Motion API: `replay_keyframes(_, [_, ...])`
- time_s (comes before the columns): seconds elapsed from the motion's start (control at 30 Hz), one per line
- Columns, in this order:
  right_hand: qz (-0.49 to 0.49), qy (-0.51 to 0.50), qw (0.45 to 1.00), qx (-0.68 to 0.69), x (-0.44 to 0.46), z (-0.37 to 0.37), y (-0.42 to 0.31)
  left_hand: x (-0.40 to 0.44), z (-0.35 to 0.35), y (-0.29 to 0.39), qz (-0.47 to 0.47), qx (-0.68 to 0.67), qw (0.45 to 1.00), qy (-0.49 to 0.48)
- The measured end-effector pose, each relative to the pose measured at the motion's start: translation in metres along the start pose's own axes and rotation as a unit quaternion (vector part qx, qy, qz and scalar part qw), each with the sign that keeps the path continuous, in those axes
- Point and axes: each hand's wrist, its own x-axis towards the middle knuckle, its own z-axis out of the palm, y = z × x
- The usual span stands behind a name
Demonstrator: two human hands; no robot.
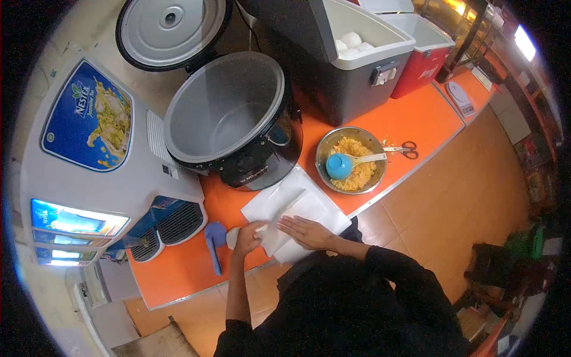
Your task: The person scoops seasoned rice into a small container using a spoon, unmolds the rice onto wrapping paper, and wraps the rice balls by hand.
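Several white paper sheets [295, 183] lie at the front edge of the orange table. My left hand [247, 239] is closed on the left side of a folded white paper [278, 231] on top of them. Across that fold my right hand [306, 232] lies flat, fingers stretched out. A small whitish rounded thing [233, 238] shows beside my left hand, partly hidden. Left of it rests a purple scoop [214, 250]. Beyond my right hand stands a metal bowl [320, 172] of yellow rice [357, 146] with a blue cup-shaped scoop [339, 166] in it.
A big black cooker [256, 169] stands open behind the paper, its lid [169, 30] raised. The drink dispenser [151, 178] is at left. At the back are a grey cool box [363, 77] holding white bundles and a red one [422, 68]. Scissors [407, 150] lie beside the bowl.
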Motion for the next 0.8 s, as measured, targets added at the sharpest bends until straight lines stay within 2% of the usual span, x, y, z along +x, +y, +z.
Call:
replay_keyframes(0.13, [-0.022, 0.023, 0.999, 0.020, -0.002, 0.006, 0.011, 0.040, 0.024, 0.060, 0.034, 0.054, 0.998, 0.026])
replay_keyframes(0.2, [-0.041, 0.019, 0.999, 0.024, -0.005, 0.011, 0.016, 0.053, 0.026, 0.069, -0.071, 0.182, 0.981, 0.016])
replay_keyframes(0.23, [-0.039, 0.021, 0.999, 0.026, -0.005, 0.011, 0.016, 0.058, 0.028, 0.073, -0.189, 0.230, 0.955, 0.008])
replay_keyframes(0.27, [-0.041, 0.021, 0.999, 0.023, -0.004, 0.010, 0.016, 0.056, 0.033, 0.076, -0.190, 0.231, 0.954, 0.006])
replay_keyframes(0.33, [-0.043, 0.021, 0.999, 0.023, -0.002, 0.008, 0.018, 0.048, 0.044, 0.079, -0.108, 0.210, 0.967, 0.100])
replay_keyframes(0.37, [-0.046, 0.032, 0.998, 0.014, -0.002, 0.007, 0.019, 0.043, 0.051, 0.079, -0.110, 0.211, 0.966, 0.099])
replay_keyframes(0.43, [-0.049, 0.042, 0.998, 0.007, -0.002, 0.009, 0.019, 0.035, 0.066, 0.077, -0.008, 0.159, 0.973, 0.166])
replay_keyframes(0.53, [-0.056, 0.037, 0.998, 0.002, -0.005, 0.017, 0.023, 0.027, 0.083, 0.075, 0.024, 0.178, 0.964, 0.198])
replay_keyframes(0.63, [-0.053, 0.015, 0.998, 0.020, -0.007, 0.022, 0.028, 0.020, 0.092, 0.076, -0.004, 0.175, 0.967, 0.186])
replay_keyframes(0.67, [-0.085, 0.053, 0.995, -0.025, -0.007, 0.020, 0.031, 0.018, 0.095, 0.077, -0.007, 0.175, 0.966, 0.189])
replay_keyframes(0.73, [-0.121, 0.090, 0.986, -0.068, -0.010, 0.022, 0.034, 0.014, 0.099, 0.077, 0.002, 0.299, 0.942, 0.155])
replay_keyframes(0.77, [-0.121, 0.063, 0.989, -0.063, -0.011, 0.025, 0.037, 0.011, 0.101, 0.074, 0.000, 0.299, 0.941, 0.157])
replay_keyframes(0.8, [-0.120, 0.036, 0.990, -0.058, -0.013, 0.028, 0.039, 0.008, 0.105, 0.071, 0.009, 0.357, 0.925, 0.127])
